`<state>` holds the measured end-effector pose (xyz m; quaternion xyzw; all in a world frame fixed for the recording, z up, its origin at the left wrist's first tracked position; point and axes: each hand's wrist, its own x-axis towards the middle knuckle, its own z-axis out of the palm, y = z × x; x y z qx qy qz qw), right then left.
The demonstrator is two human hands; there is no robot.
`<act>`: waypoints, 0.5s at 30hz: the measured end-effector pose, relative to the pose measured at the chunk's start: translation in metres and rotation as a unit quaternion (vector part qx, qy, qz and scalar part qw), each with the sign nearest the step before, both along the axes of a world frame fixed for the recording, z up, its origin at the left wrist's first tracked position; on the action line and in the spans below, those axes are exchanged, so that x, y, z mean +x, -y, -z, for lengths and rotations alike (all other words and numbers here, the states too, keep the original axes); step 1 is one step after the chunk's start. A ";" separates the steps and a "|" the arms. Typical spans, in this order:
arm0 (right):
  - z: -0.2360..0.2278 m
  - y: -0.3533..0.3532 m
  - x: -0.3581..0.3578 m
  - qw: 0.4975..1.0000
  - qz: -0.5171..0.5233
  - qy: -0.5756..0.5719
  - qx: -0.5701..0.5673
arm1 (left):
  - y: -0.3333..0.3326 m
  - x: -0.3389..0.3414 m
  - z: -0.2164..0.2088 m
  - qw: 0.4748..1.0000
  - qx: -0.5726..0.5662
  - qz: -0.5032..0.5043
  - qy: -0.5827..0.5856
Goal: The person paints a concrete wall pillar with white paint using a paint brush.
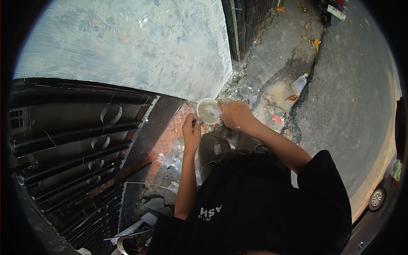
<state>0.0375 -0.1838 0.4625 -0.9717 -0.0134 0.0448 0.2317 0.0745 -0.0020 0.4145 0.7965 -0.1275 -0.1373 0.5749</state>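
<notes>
A small round white tub with off-white, paint-like stuff inside is between my two hands, above my knees. My left hand is closed at its near left rim, with thumb and fingers pinched against the edge. Over the right side of the rim, my right hand is curled with its fingertips toward the inside. Whatever those fingers hold is hidden under the hand. White specks mark the skin of both hands. Just beyond the tub stands a wall with patchy white and grey brushed coating, its lower corner close by.
A black metal gate with ring ornaments runs along the left. Red patterned tiles and broken rubble lie beside it. To the right, cracked pavement holds dry leaves and a clear plastic bag. A parked car's wheel shows far right.
</notes>
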 end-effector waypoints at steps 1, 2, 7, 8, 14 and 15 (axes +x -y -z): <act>0.000 0.007 -0.002 0.998 0.023 -0.025 0.043 | -0.001 0.002 0.003 1.000 0.000 0.002 -0.001; 0.001 0.015 -0.005 0.994 0.047 -0.049 0.086 | -0.001 0.005 0.007 1.000 -0.006 0.000 -0.015; 0.035 0.046 -0.027 0.961 0.143 -0.091 0.219 | 0.017 0.024 0.035 0.996 -0.047 0.020 -0.071; 0.044 0.050 -0.032 0.949 0.181 -0.099 0.239 | 0.021 0.029 0.047 0.996 -0.048 0.028 -0.072; 0.150 0.064 -0.040 0.888 0.307 -0.108 0.323 | 0.060 0.052 0.167 0.984 -0.060 0.022 -0.167; 0.178 0.068 -0.040 0.890 0.304 -0.076 0.331 | 0.066 0.054 0.196 0.981 -0.082 0.016 -0.176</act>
